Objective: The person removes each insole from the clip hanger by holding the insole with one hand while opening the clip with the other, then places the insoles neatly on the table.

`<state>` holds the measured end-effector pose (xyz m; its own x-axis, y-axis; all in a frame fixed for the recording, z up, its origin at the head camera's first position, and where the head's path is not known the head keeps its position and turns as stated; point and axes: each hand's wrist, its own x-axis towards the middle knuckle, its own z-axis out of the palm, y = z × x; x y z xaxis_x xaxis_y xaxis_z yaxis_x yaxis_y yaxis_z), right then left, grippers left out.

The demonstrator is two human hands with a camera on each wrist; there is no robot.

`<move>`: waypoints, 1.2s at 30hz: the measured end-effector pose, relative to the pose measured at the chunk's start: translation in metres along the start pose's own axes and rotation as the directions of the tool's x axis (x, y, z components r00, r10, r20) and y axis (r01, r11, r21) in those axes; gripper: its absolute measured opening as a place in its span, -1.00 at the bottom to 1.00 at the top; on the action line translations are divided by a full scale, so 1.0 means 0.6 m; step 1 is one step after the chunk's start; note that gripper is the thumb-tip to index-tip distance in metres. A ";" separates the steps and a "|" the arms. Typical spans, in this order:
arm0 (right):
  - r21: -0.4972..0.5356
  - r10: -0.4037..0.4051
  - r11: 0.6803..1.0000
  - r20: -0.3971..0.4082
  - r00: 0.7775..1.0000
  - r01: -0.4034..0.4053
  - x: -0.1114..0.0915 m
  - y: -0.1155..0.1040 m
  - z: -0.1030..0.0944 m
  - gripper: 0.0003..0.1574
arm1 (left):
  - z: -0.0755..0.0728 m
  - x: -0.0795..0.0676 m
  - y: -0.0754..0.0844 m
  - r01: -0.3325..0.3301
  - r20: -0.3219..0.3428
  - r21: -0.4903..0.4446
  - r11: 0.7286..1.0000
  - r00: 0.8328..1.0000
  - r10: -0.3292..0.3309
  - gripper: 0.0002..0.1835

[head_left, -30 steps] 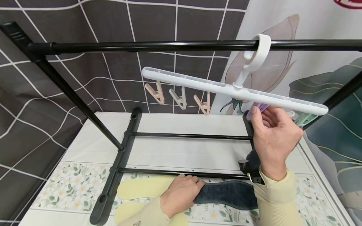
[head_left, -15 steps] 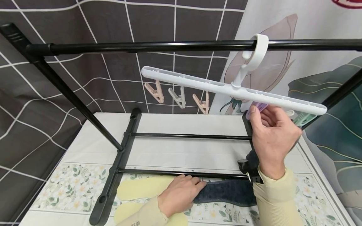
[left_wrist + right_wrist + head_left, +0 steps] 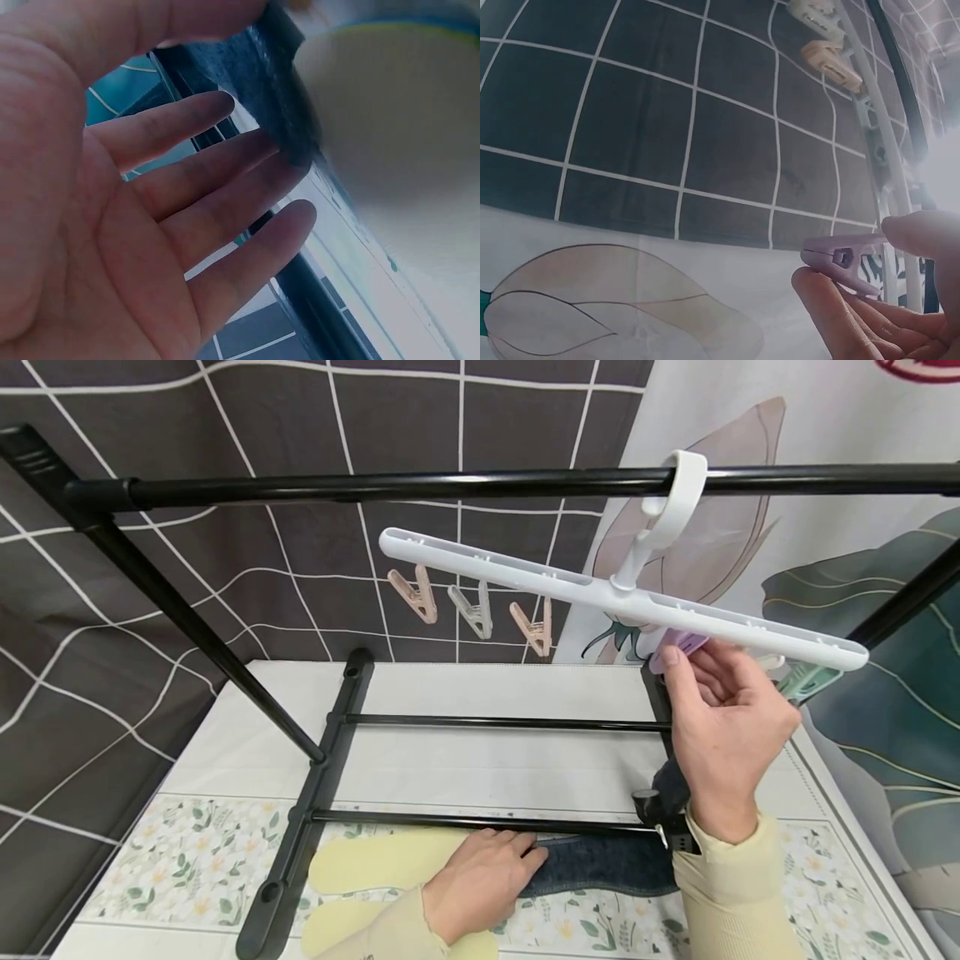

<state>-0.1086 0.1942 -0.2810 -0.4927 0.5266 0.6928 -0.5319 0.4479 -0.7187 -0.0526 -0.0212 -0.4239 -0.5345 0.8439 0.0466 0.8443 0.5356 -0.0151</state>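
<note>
My right hand (image 3: 731, 718) pinches a purple clothespin (image 3: 844, 259) between thumb and fingers. The clothespin hangs under the right half of a white clip hanger (image 3: 525, 581), whose hook goes over the black top bar of a rack. My left hand (image 3: 483, 881) grips a dark blue insole (image 3: 600, 866) low at the front of the rack; in the left wrist view its thumb and fingers are at the insole's edge. Left of that hand lie two yellow insole-shaped pieces (image 3: 382, 860), partly hidden by the hand and sleeve.
Two pink clothespins (image 3: 414, 596) and a grey one (image 3: 472, 610) hang from the hanger's left half, a green one (image 3: 808, 679) at its right end. The black top bar (image 3: 390, 488) and lower crossbars (image 3: 480, 819) span the rack over a flowered tablecloth (image 3: 187, 852). Curtains stand behind.
The hanger's left end has risen slightly, with its clothespins. My left hand and the dark blue insole have shifted a little; my right hand still pinches the purple clothespin.
</note>
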 end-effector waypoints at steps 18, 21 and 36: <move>-0.064 -0.033 0.997 -0.048 0.998 0.030 -0.010 -0.008 -0.038 -0.73 | -0.016 0.018 -0.010 -0.019 -0.109 -0.169 0.985 0.994 0.000 -0.61; -0.030 -0.050 0.998 -0.049 0.998 0.048 -0.010 -0.018 -0.042 -0.76 | -0.024 0.026 -0.017 -0.021 -0.154 -0.213 0.977 0.988 -0.013 -0.65; -0.049 -0.104 0.994 -0.121 0.987 0.098 -0.007 0.018 -0.086 -0.78 | -0.060 0.087 -0.031 0.061 -0.321 -0.362 0.930 0.929 -0.186 -0.71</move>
<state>-0.0768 0.2339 -0.2947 -0.3477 0.5611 0.7512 -0.5436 0.5321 -0.6491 -0.0951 0.0115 -0.3851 -0.6414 0.6740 0.3666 0.7663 0.5384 0.3507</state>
